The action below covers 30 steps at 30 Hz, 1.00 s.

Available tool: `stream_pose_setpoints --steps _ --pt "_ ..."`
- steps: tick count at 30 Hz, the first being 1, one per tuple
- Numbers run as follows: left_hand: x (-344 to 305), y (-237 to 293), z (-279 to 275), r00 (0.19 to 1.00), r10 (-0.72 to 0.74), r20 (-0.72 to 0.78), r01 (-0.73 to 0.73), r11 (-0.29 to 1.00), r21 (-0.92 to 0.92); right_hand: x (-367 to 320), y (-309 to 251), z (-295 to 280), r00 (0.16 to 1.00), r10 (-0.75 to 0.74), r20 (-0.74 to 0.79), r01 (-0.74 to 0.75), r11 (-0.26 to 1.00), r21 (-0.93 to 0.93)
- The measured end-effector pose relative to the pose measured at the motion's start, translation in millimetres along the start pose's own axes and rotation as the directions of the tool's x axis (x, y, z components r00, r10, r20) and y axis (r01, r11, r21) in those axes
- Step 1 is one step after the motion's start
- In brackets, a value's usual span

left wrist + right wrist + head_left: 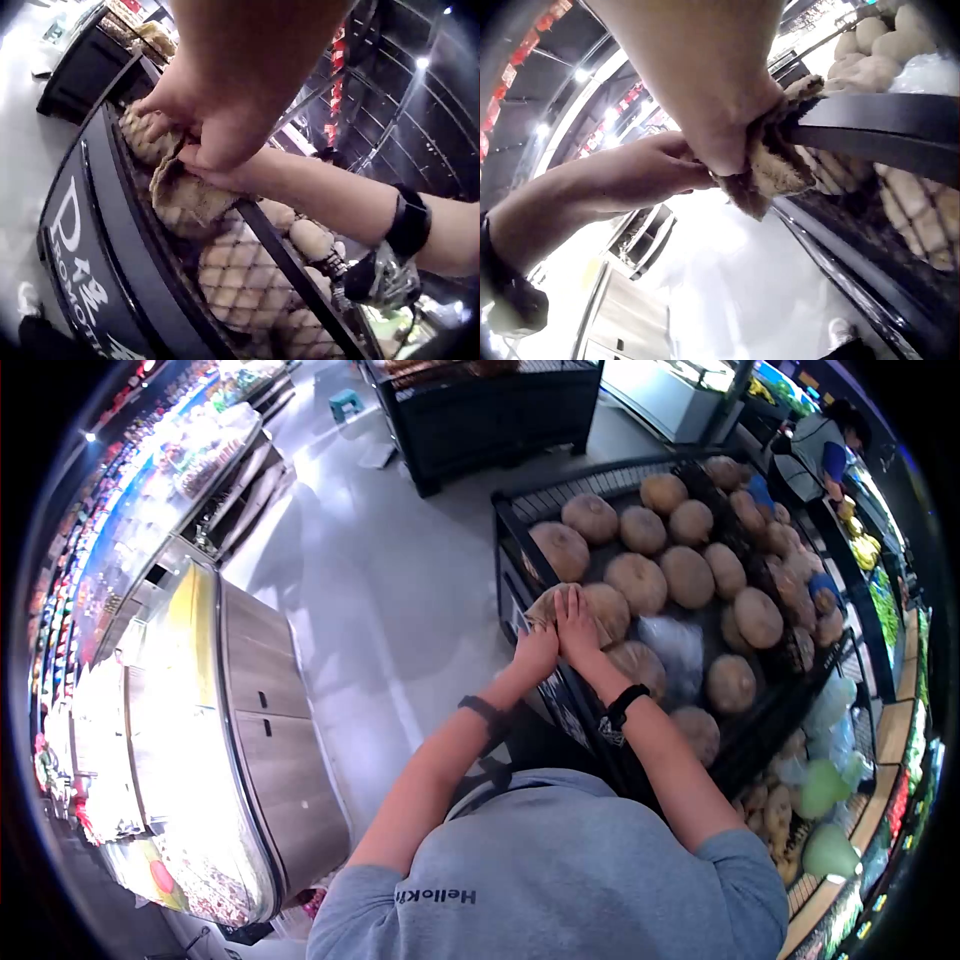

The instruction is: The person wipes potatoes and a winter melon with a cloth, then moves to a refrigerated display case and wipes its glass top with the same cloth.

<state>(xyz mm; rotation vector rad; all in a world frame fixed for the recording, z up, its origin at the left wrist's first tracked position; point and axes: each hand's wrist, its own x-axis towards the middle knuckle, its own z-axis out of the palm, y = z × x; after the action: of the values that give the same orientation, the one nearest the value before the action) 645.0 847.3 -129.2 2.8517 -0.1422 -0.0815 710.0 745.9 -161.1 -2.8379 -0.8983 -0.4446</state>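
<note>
Both hands are together at the near left corner of a black produce bin (512, 592), on a brown cloth (191, 196) draped over its rim. My left hand (538, 650) grips the cloth, its fingers bent into the folds in the left wrist view. Right beside it, my right hand (575, 622) lies across the rim with the cloth bunched under it. In the right wrist view, the cloth's loose ends hang below the right hand (731, 135) around the black rail (877, 124). Round tan produce (636, 582) fills the bin just beyond the fingers.
A clear plastic bag (672, 650) lies among the produce. Wooden-fronted cabinets (262, 710) stand to the left across a pale floor (385, 610). Another black bin (480, 425) stands ahead. At the far right a person (808, 455) leans by the shelves. Green bags (825, 790) hang at the near right.
</note>
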Motion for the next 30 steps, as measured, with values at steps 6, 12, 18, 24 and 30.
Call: stream_pose_setpoints --steps 6,12,18,24,30 --pt "77.5 -99.8 -24.8 0.996 -0.054 -0.067 0.075 0.934 0.351 123.3 -29.2 45.4 0.998 0.019 0.055 -0.022 0.998 0.061" --pt "127.4 -151.4 -27.8 0.974 -0.106 -0.2 0.175 0.913 0.369 201.3 -39.2 71.7 0.998 -0.019 0.066 0.014 0.997 0.075" --pt "142.0 -151.8 -42.5 0.993 -0.119 0.014 0.115 0.979 0.168 199.6 -32.4 64.3 0.998 -0.041 0.05 0.038 0.997 0.061" --pt "131.1 -184.5 -27.0 0.974 0.183 -0.133 -0.164 0.976 0.144 186.5 -21.7 35.5 0.989 -0.042 0.139 0.006 0.967 0.254" --pt "155.3 -195.1 -71.6 0.916 0.401 -0.022 -0.4 0.908 -0.127 176.2 -5.5 23.1 0.937 0.037 0.347 -0.198 0.875 0.442"
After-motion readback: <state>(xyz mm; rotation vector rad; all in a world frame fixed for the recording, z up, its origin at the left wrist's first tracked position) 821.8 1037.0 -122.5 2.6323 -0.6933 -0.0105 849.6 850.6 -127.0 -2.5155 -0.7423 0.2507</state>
